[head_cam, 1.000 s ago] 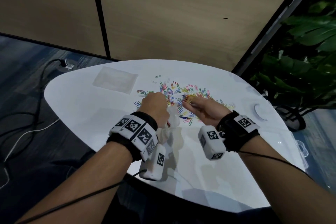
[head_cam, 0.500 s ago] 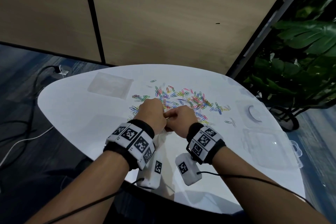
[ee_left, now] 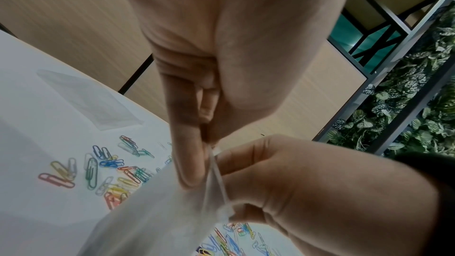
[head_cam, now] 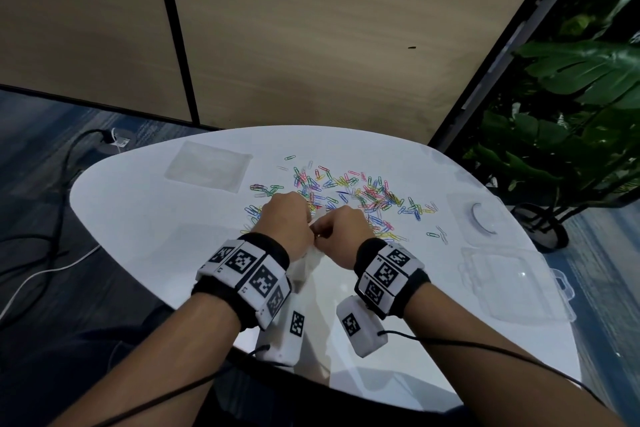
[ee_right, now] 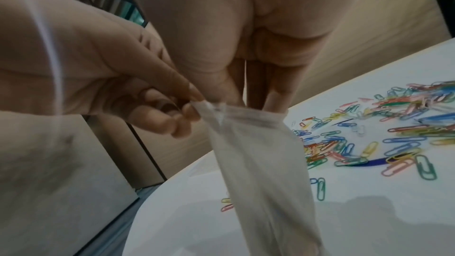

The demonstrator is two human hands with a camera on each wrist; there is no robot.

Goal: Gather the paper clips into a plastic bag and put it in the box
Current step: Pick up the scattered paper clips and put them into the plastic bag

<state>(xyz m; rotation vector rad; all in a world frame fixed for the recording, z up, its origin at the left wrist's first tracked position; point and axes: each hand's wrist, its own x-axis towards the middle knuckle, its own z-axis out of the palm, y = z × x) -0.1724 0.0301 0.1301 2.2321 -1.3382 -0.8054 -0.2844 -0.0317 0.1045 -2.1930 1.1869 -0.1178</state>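
A clear plastic bag [head_cam: 304, 267] hangs between my two hands just above the white table [head_cam: 138, 218]. My left hand [ee_left: 202, 163] pinches one side of the bag's [ee_left: 160, 211] rim. My right hand [ee_right: 246, 100] has its fingers in the mouth of the bag [ee_right: 258, 163] and its thumb on the outside, so it pinches the other side. In the head view both hands, left [head_cam: 287, 222] and right [head_cam: 341, 236], meet knuckle to knuckle. Coloured paper clips [head_cam: 346, 191] lie scattered on the table just beyond them. What the bag holds is hidden.
An open clear plastic box [head_cam: 516, 284] sits at the table's right edge, with a second clear tray [head_cam: 481, 218] behind it. A spare flat plastic bag [head_cam: 207, 166] lies at the far left. Green plants [head_cam: 571, 114] stand to the right, cables [head_cam: 52, 253] on the floor left.
My right hand came back from the clip pile to the bag's mouth beside my left hand and now holds the rim. The left hand kept its hold on the bag.
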